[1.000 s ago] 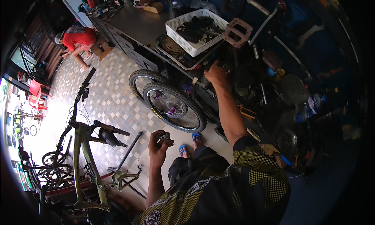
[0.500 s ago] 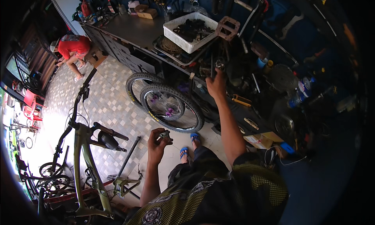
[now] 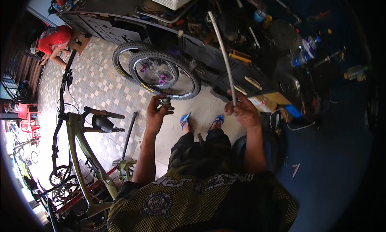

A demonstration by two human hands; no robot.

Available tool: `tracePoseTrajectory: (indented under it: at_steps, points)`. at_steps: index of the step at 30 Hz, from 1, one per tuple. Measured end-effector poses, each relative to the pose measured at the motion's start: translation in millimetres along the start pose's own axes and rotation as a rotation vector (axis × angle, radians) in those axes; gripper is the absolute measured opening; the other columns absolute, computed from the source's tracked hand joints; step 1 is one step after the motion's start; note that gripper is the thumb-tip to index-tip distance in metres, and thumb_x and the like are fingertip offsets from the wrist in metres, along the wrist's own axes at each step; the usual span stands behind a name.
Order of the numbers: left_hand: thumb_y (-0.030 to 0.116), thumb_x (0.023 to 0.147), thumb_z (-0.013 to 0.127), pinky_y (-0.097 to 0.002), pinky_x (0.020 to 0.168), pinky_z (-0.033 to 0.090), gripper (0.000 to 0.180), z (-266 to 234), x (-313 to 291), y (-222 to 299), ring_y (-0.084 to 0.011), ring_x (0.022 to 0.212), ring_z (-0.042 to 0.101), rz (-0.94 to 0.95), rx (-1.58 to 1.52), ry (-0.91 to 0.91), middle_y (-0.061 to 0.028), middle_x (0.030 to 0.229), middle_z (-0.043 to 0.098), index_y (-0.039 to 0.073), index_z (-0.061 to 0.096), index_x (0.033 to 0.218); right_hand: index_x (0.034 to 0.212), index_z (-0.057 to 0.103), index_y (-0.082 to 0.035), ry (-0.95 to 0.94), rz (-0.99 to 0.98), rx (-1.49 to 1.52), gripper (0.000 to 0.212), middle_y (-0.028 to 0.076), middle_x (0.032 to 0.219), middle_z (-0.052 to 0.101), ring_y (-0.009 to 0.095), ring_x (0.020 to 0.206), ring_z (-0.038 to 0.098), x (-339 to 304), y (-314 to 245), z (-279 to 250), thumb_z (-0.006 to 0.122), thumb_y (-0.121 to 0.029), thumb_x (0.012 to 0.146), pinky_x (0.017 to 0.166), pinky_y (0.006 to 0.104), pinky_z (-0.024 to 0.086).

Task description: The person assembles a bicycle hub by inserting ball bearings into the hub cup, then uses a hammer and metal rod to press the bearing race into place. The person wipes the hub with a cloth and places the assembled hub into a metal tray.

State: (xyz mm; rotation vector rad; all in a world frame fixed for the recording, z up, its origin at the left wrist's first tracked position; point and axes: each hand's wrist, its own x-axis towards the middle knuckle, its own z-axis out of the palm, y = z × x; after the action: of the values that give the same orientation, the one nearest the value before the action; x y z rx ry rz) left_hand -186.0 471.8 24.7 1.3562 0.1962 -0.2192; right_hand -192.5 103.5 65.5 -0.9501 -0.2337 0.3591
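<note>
My left hand (image 3: 157, 110) is raised over the floor, its fingers pinching a small dark metal part (image 3: 165, 101) with shiny spots. Its exact kind I cannot make out. My right hand (image 3: 244, 111) is closed on the lower end of a long, thin metal rod (image 3: 224, 55). The rod stands out from my fingers toward the workbench and has a small head at its far end. Two bicycle wheels (image 3: 140, 86) with knobby tires and purple hubs lean against the dark cabinet beyond my hands.
A cluttered bench holds a white basket (image 3: 173, 2), tools and a plastic bottle (image 3: 307, 51). An olive bike frame (image 3: 89, 151) stands at left. A black tire (image 3: 273, 149) lies beside my right forearm. Far left, a person in a red shirt (image 3: 54, 41) bends low.
My right hand has come back from the bench toward my body and now holds the metal rod. The left hand still pinches the small part. My view has shifted downward.
</note>
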Motion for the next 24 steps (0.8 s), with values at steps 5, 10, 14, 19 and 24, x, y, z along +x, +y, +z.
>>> tracePoseTrajectory:
  at_steps: [5,10,14,19,24]
  points:
    - [0.009,0.101,0.063,-0.0384,0.083,0.064,0.039,22.9,1.7,-17.4,-0.0239,0.097,0.074,-0.045,0.003,0.014,-0.0120,0.116,0.068,0.001,0.053,0.138,0.119,0.061,-0.005,0.268,0.275,-0.354,0.020,0.003,0.098,0.064,0.011,0.085,0.059,-32.3,12.7,-9.2,0.057,-0.004,0.099,0.080,0.0289,0.050]
    - [0.011,0.101,0.064,-0.0396,0.084,0.064,0.042,58.8,-9.5,-38.9,-0.0249,0.099,0.074,-0.075,0.050,0.060,-0.0130,0.118,0.067,0.002,0.053,0.140,0.111,0.062,-0.004,0.380,0.214,-0.588,0.012,0.000,0.093,0.061,0.006,0.080,0.055,-73.9,29.9,-43.7,0.066,-0.010,0.101,0.073,0.0235,0.047]
    - [0.016,0.104,0.060,-0.0477,0.087,0.064,0.035,101.6,-33.4,-85.4,-0.0353,0.105,0.074,-0.231,-0.186,0.234,-0.0128,0.115,0.066,0.006,0.055,0.138,0.110,0.064,-0.004,0.340,0.237,-0.677,0.017,0.003,0.093,0.062,0.010,0.083,0.061,-104.5,27.8,-49.1,0.070,-0.018,0.102,0.075,0.0274,0.050]
    - [0.032,0.106,0.055,-0.0435,0.085,0.061,0.025,147.8,-58.7,-186.9,-0.0333,0.100,0.072,-0.662,-0.972,0.361,-0.0107,0.104,0.066,0.009,0.066,0.113,0.110,0.071,-0.006,0.147,0.196,-0.818,0.021,0.013,0.097,0.070,0.030,0.081,0.069,-158.0,129.2,-76.5,0.071,-0.025,0.101,0.075,0.0388,0.056]
    - [0.032,0.106,0.052,-0.0334,0.067,0.054,0.026,152.6,-79.1,-270.4,-0.0192,0.074,0.063,-0.748,-1.213,0.369,-0.0056,0.086,0.063,0.009,0.064,0.104,0.120,0.071,-0.006,0.149,0.423,-0.714,0.026,0.010,0.101,0.071,0.021,0.088,0.070,-189.1,204.4,-109.6,0.074,-0.020,0.099,0.078,0.0334,0.055]
